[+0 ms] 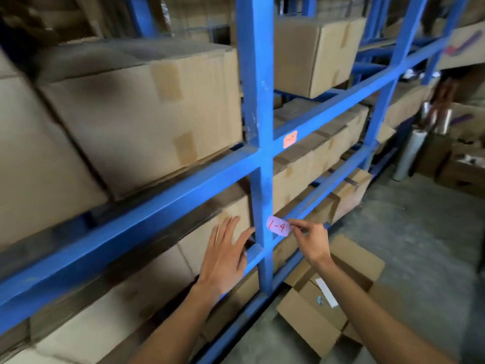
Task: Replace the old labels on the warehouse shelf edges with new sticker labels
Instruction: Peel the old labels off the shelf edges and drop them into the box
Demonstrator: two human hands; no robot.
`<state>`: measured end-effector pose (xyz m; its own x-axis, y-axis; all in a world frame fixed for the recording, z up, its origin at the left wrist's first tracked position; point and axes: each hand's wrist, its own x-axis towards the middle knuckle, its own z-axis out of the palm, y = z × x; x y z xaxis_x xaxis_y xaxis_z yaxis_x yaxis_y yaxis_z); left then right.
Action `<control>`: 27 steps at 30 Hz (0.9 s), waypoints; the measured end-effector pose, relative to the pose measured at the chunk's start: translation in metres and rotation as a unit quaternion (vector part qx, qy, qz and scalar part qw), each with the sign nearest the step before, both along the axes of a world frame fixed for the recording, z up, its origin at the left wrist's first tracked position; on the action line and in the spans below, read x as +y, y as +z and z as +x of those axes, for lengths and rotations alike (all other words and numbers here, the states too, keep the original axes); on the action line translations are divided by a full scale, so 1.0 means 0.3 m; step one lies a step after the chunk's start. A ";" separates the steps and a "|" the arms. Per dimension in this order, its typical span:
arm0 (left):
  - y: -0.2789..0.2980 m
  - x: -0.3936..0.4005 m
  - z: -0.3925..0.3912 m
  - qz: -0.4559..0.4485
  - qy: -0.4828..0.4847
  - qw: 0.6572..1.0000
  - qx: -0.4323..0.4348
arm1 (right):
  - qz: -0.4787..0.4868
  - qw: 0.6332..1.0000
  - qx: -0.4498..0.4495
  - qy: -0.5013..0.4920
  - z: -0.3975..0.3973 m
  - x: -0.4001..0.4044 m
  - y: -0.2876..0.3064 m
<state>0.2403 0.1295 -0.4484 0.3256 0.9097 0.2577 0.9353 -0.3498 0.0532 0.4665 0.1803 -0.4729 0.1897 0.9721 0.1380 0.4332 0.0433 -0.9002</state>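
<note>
A pink sticker label (278, 227) with "1-4" in red sits on the blue rack where the upright post (258, 122) meets the lower shelf beam (312, 200). My right hand (309, 240) pinches the label's right edge between thumb and fingers. My left hand (225, 253) lies flat with fingers spread against a cardboard box and the lower beam, just left of the post. An orange label (290, 139) sticks on the beam one level higher, right of the post.
Cardboard boxes (136, 111) fill the shelves on both sides of the post. An open box (333, 303) with a white strip and a small blue item lies on the concrete floor below my right arm. Rolls of plastic film (409, 153) stand at the right.
</note>
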 end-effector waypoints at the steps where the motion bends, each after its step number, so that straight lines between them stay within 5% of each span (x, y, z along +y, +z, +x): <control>1: -0.045 0.048 0.060 -0.030 -0.007 1.000 0.005 | -0.026 0.999 -0.005 -0.024 0.072 0.021 -0.049; 13: -0.563 0.624 0.579 -0.220 -0.087 0.971 0.041 | -0.279 0.946 -0.001 -0.163 0.642 0.224 -0.634; 24: -0.950 1.067 0.704 -0.245 -0.072 0.955 0.152 | -0.397 0.909 -0.056 -0.114 0.790 0.446 -1.095; 27: -1.036 1.098 0.705 -0.187 -0.077 0.963 0.178 | -0.423 0.898 -0.081 -0.096 0.812 0.481 -1.194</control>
<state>0.4517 0.4589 -0.7593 0.4710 0.8513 -0.2311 0.8562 -0.5042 -0.1124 0.7100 0.3246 -0.8312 0.4087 0.6942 -0.5925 0.4884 -0.7148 -0.5005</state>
